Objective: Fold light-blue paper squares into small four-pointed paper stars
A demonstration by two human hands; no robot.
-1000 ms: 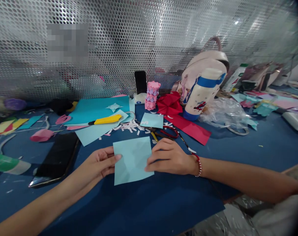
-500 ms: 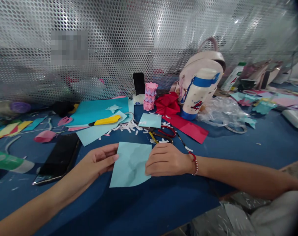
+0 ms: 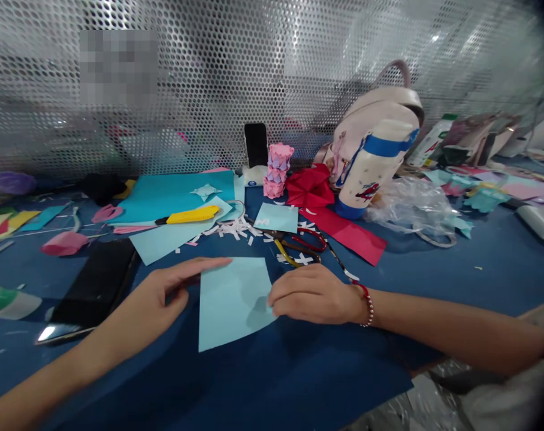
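Observation:
A light blue sheet of paper [image 3: 233,302] lies in front of me, its lower right side lifted a little off the blue table. My right hand [image 3: 319,294] pinches the sheet's right edge, its fingers curled together. At the upper left corner, the stretched index finger of my left hand [image 3: 166,293] touches the paper. The left thumb stands apart from that finger, so this hand is open. Just behind the sheet are scissors [image 3: 294,244] with a red and a yellow handle, and a smaller light blue piece of paper [image 3: 277,217].
A yellow utility knife [image 3: 191,214] rests on blue sheets [image 3: 173,194], with white paper scraps beside it. A dark phone [image 3: 94,287] lies left. Behind stand a pink paper tower [image 3: 278,170], a bottle [image 3: 373,170] and a backpack [image 3: 377,108]. A red strip [image 3: 350,236] lies right.
My left hand has gone from holding the paper's left edge to an outstretched finger at its top left corner. The sheet has turned slightly; my right hand still grips its right edge.

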